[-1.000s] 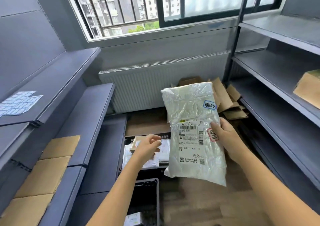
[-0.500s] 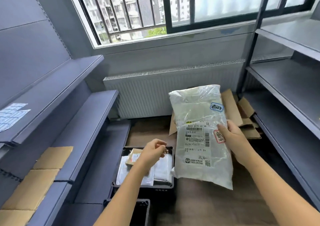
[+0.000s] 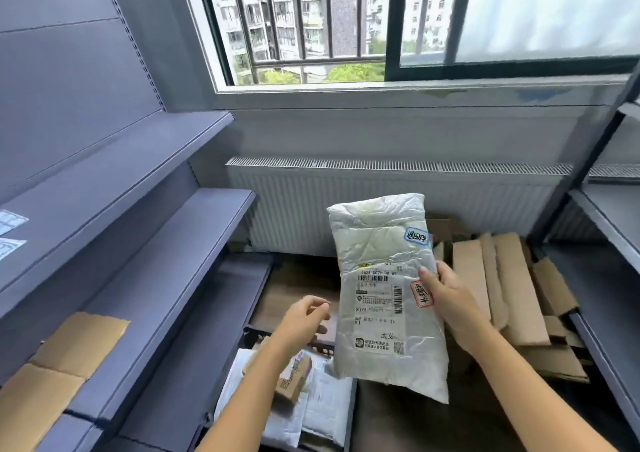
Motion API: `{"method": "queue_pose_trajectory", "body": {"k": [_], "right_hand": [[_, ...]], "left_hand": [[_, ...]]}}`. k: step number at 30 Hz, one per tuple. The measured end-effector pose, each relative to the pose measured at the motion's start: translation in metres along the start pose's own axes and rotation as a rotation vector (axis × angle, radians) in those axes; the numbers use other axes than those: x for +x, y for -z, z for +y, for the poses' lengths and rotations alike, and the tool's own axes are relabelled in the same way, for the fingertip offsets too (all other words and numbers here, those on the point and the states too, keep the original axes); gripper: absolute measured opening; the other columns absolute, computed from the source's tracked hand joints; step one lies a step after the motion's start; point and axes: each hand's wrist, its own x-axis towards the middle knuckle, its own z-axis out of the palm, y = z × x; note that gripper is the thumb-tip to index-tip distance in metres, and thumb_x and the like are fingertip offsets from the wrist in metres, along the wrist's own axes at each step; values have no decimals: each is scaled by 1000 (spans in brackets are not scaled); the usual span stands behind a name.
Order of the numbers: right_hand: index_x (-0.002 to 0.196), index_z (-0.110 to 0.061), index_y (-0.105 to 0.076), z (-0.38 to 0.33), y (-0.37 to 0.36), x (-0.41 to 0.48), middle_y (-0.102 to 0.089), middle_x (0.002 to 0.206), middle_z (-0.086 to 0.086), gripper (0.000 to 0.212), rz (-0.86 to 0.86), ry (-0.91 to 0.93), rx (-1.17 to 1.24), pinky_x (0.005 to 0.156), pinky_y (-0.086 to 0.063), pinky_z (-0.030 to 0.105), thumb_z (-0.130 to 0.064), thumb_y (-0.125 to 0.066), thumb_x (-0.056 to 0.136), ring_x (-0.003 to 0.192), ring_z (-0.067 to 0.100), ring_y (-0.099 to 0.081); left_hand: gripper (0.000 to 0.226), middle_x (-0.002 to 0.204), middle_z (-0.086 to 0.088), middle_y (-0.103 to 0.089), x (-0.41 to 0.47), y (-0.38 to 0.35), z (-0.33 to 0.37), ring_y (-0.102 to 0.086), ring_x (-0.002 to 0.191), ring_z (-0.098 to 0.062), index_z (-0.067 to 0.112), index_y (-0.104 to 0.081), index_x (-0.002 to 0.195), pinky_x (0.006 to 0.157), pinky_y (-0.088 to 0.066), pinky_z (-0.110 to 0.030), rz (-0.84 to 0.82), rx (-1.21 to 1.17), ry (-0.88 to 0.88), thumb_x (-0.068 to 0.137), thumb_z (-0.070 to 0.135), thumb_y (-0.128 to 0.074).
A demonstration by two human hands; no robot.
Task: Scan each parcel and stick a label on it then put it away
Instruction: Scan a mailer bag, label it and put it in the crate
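The parcel (image 3: 386,295) was a white, crinkled plastic bag held upright in the air above the crate (image 3: 311,344), with a printed shipping label (image 3: 379,299), a blue sticker (image 3: 416,236) near its top right and a red-edged sticker (image 3: 421,293) beside the thumb. The right hand (image 3: 446,299) gripped the parcel's right edge, thumb on the front, fingers hidden behind it. The left hand (image 3: 304,316) hung just left of the parcel, loosely curled, not touching it and holding nothing visible. Its forearm covered part of the crate, where a small cardboard box (image 3: 294,379) and other white bags lay. The label's print was too small to read.
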Motion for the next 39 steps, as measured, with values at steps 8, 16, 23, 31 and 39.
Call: {"method": "queue_pose_trajectory", "body": {"k": [8, 16, 23, 31, 39], "right_hand": [[107, -8, -52, -15, -78, 89, -66, 99, 18, 15, -224, -35, -33, 67, -58, 38, -19, -46, 99, 83, 29, -65], [100, -7, -55, -17, -178, 151, -66, 96, 17, 16, -682, -34, -87, 77, -54, 45, -22, -50, 97, 82, 24, -65], [102, -7, -58, -8, -238, 187, -66, 93, 12, 17, -1011, -89, -188, 69, -50, 33, -21, -48, 99, 78, 17, -62], [87, -13, -55, 61, -244, 205, -62, 84, 5, 17, -1074, -255, -385, 65, -45, 28, -14, -44, 100, 70, 18, -60], [76, -12, -53, 232, -230, 229, -62, 71, 4, 25, -988, -469, -619, 61, -42, 29, -9, -44, 99, 62, 17, -62]], "left_hand": [[34, 109, 2, -62, 36, 53, -8, -64, 92, -12, 17, -52, 118, 74, -55, -25, 162, -112, 57, 94, 40, -52], [35, 109, -3, -69, 27, 83, -31, -66, 101, -17, 12, -59, 109, 94, -51, -40, 492, -333, 160, 87, 39, -64], [15, 111, 4, -67, 15, 73, -44, -64, 99, -7, 20, -57, 109, 87, -52, -25, 841, -586, 197, 94, 21, -56], [13, 115, -6, -63, 26, 23, -123, -59, 108, -22, 18, -56, 105, 101, -44, -42, 1188, -974, 448, 94, 13, -55], [34, 126, -15, -58, 111, -73, -282, -57, 115, -32, 6, -47, 129, 102, -42, -52, 1001, -1190, 855, 95, 7, -52]]}}
